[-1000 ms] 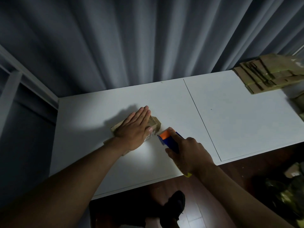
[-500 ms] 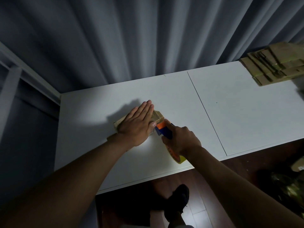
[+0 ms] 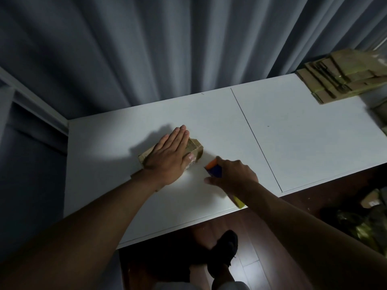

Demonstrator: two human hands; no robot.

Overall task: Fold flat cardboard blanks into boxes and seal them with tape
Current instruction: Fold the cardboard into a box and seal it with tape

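Left hand [image 3: 167, 159] lies flat, fingers straight, pinning the small box [image 3: 195, 148] to the desk [image 3: 293, 130] so it probably won't slide. Right hand [image 3: 235, 175] grips the tape dispenser [image 3: 213, 169] just beside it, ready to seal.

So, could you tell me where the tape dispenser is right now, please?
In the head view, the tape dispenser is in the right hand, just right of the small cardboard box under the left hand.
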